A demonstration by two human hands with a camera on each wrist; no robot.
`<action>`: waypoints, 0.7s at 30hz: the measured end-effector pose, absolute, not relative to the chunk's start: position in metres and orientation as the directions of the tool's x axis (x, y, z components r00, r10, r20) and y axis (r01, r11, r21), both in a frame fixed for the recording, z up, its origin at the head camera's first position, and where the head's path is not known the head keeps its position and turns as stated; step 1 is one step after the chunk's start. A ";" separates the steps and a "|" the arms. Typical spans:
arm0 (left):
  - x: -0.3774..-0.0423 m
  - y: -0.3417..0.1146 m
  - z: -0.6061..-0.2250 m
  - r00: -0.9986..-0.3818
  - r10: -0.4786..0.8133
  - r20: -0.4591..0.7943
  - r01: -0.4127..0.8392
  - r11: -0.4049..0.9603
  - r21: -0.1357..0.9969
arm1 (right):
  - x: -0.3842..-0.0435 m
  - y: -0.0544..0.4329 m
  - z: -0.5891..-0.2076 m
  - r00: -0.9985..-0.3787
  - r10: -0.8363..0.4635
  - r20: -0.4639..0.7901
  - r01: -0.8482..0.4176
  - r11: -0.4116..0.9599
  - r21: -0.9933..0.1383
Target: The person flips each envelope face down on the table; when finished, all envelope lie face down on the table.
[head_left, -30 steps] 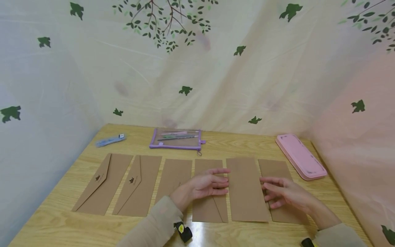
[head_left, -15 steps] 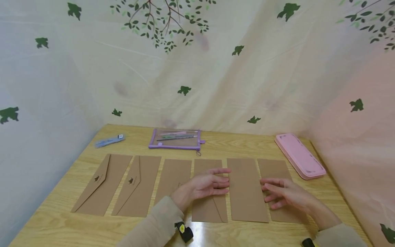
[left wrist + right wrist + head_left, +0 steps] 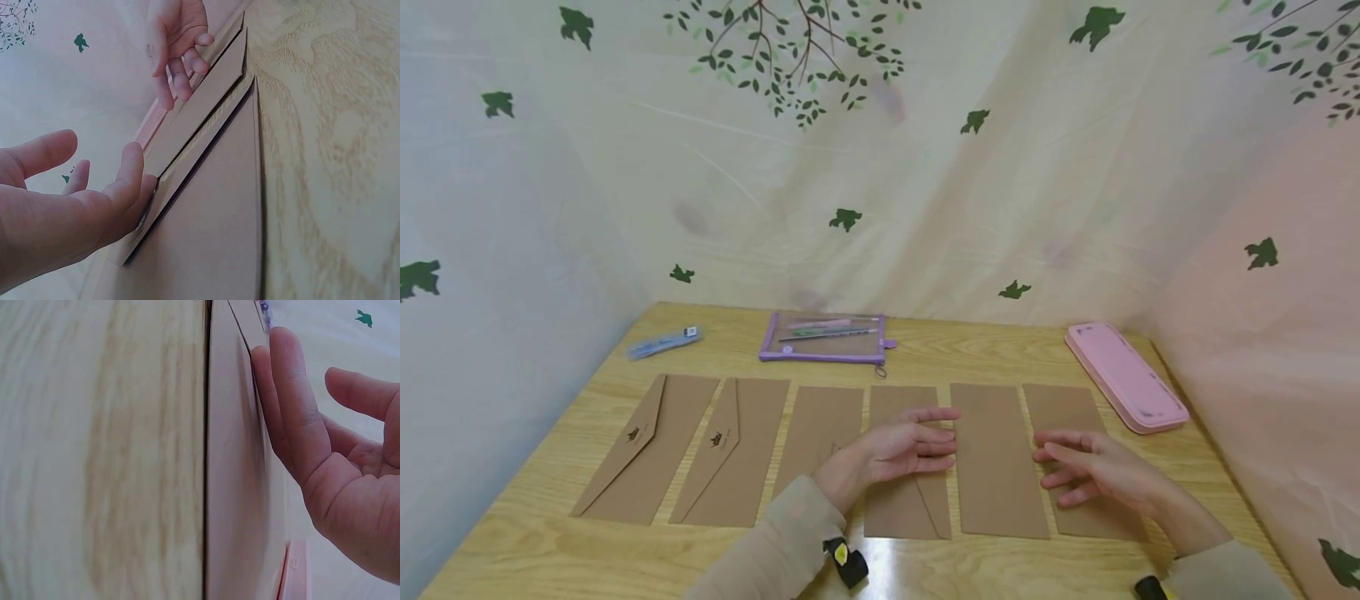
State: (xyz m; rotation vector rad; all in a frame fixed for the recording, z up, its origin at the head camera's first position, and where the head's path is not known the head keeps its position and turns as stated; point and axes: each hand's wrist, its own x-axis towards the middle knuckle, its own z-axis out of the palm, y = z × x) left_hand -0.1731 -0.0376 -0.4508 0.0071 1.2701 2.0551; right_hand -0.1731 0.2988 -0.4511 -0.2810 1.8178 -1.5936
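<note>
Several brown paper envelopes lie side by side in a row on the table. One plain envelope [image 3: 1000, 467] lies flap-side down between my two hands. At its left edge are the extended fingertips of my left hand [image 3: 898, 446], which covers part of the envelope with a diagonal flap line [image 3: 906, 508]. My right hand [image 3: 1097, 471], fingers loosely bent, has its fingertips by the plain envelope's right edge and overlaps the rightmost envelope [image 3: 1063, 408]. Neither hand grips anything. In the left wrist view, the left hand's lower fingers touch an envelope edge.
To the left are two envelopes with pointed flaps and small crown prints, the outer envelope [image 3: 677, 450] at the row's end. Behind the row lie a blue packet [image 3: 664, 342], a purple-edged clear pouch [image 3: 822, 338] with pens, and a pink case [image 3: 1126, 377]. Fabric walls enclose the table.
The far end of the plain envelope between the hands has shifted slightly right, straightening it in the row. Both hands hold nearly the same position while the head view drifts a little.
</note>
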 end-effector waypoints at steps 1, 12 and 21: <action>-0.173 -0.037 -0.451 -0.748 0.567 -0.345 -0.562 -0.265 0.784 | -0.173 0.299 -0.451 -0.735 -0.581 -0.348 0.271 0.219 -0.937; -0.174 -0.040 -0.452 -0.737 0.589 -0.331 -0.561 -0.261 0.786 | -0.173 0.299 -0.450 -0.732 -0.577 -0.362 0.283 0.226 -0.932; -0.172 -0.044 -0.446 -0.744 0.595 -0.304 -0.532 -0.254 0.807 | -0.173 0.297 -0.448 -0.726 -0.591 -0.352 0.276 0.218 -0.936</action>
